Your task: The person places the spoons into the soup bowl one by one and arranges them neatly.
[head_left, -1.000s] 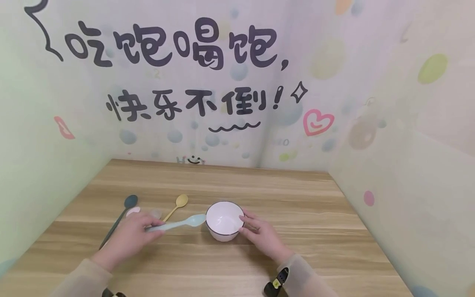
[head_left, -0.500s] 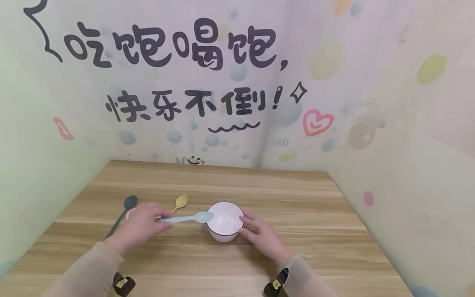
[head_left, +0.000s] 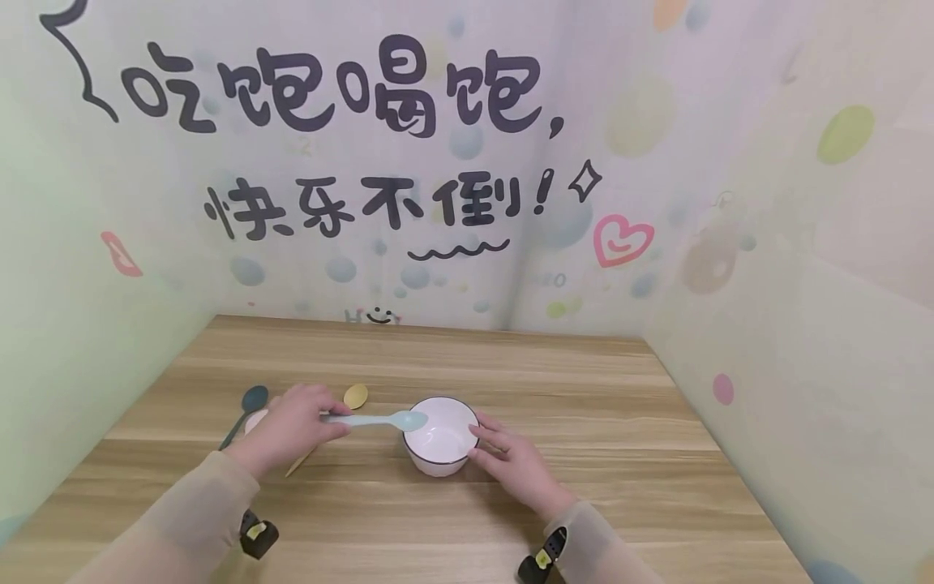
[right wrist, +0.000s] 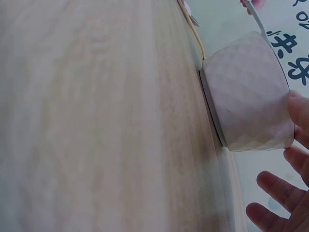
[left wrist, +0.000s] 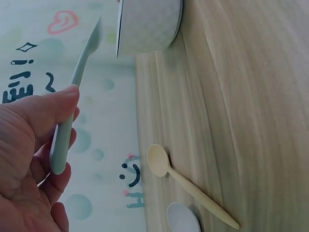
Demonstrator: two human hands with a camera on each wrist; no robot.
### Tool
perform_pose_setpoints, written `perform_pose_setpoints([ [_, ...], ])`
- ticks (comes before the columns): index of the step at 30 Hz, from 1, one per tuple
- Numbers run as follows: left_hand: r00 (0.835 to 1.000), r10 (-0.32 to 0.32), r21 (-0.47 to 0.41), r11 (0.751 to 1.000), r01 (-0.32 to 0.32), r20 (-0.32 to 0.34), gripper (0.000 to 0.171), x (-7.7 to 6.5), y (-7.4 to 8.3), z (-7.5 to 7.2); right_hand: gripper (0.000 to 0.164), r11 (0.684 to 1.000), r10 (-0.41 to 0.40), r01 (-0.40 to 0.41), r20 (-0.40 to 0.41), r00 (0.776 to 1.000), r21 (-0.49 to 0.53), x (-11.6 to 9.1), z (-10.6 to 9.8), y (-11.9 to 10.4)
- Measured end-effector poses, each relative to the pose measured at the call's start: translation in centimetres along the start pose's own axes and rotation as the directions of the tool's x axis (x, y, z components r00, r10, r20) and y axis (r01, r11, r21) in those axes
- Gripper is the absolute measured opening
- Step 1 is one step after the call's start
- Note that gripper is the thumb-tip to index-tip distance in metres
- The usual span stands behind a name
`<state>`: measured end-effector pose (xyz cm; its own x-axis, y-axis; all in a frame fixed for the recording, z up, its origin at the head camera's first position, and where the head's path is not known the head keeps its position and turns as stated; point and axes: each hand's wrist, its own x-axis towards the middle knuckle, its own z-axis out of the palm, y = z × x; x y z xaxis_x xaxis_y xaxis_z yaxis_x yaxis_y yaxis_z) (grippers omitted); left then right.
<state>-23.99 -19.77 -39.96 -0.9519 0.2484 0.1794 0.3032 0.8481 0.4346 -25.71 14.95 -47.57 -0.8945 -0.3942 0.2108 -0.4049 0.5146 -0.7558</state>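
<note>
My left hand [head_left: 295, 426] pinches a light blue spoon [head_left: 365, 420] by its handle. The spoon points right, its scoop over the left rim of a white bowl [head_left: 438, 468] with a dark edge. In the left wrist view, thumb and fingers close around the spoon's handle [left wrist: 61, 140]. The bowl stands upright on the table, and my right hand [head_left: 521, 470] holds its right side at the rim. From the right wrist, the thumb and a finger meet the ridged bowl [right wrist: 248, 96] near its edge, while the other fingers [right wrist: 277, 188] spread away from it.
A yellow spoon [head_left: 356, 396] lies behind my left hand, partly covered by it. Farther left are a dark teal spoon [head_left: 254, 398] and a pale pinkish spoon [left wrist: 183, 218], also partly hidden. Patterned walls surround the wooden table [head_left: 584, 389] at the back and sides.
My left hand has carried the light blue spoon right and slightly away from me, bringing its scoop from beside the bowl to over its rim. The right hand and bowl stay put.
</note>
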Motion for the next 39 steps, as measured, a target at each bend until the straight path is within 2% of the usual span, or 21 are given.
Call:
perform_pose_setpoints([
  [10,0.996,0.091,0.082,0.992,-0.092,0.019,0.016,2.4,0.0,0.2,0.047,1.000,0.008,-0.008,0.003,1.000,0.006,0.0,0.0,-0.2],
  [14,0.993,0.111,0.085,0.990,-0.114,0.035,0.015,3.3,0.4,0.3,0.046,1.000,0.013,-0.013,0.009,1.000,0.006,0.0,0.0,-0.2],
  [23,0.987,0.147,0.160,0.974,-0.157,0.071,0.015,5.3,1.2,0.9,0.044,1.000,0.014,-0.014,0.014,1.000,0.012,0.1,-0.1,-0.3],
  [32,0.970,0.228,0.257,0.936,-0.243,0.087,0.012,6.8,2.1,1.2,0.044,1.000,0.016,-0.016,0.005,1.000,0.005,0.1,0.0,0.0],
  [39,0.960,0.264,0.301,0.911,-0.280,0.093,0.011,7.7,2.5,1.9,0.043,1.000,0.015,-0.015,0.000,1.000,-0.018,0.0,-0.1,-0.2],
])
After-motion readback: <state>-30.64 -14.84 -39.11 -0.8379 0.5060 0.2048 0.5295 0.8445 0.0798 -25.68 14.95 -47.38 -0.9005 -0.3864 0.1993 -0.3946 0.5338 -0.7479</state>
